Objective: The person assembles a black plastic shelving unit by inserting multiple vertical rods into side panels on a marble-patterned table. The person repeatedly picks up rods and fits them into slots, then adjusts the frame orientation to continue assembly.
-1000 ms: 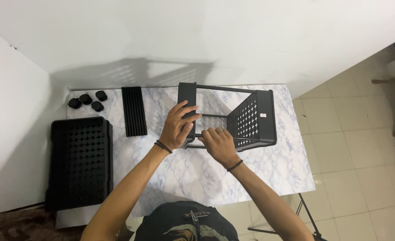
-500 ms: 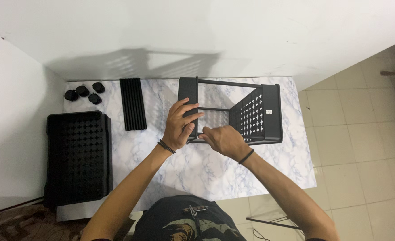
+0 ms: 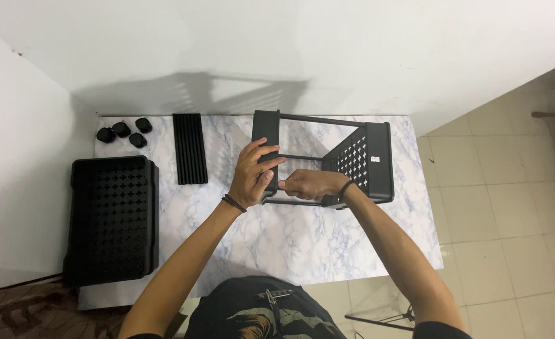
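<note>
On the marble-patterned table (image 3: 240,238), the left hand (image 3: 252,176) clasps a half-built black plastic shelf frame's (image 3: 371,163) end panel while the right hand (image 3: 306,184) pinches its lower rod; a perforated tray (image 3: 111,220), slatted strips (image 3: 189,147) and four wheels (image 3: 123,132) lie unfitted.

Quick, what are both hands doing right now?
Left hand: closed on the solid black plastic end panel of the black rack frame.
Right hand: closed on the frame's thin black front rod.

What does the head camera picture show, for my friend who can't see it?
Seen from above, a person's left hand and right hand grip a black frame with rods and a holed panel on a marble table. To the left lie a black tray, a slatted strip and four small wheels.
</note>
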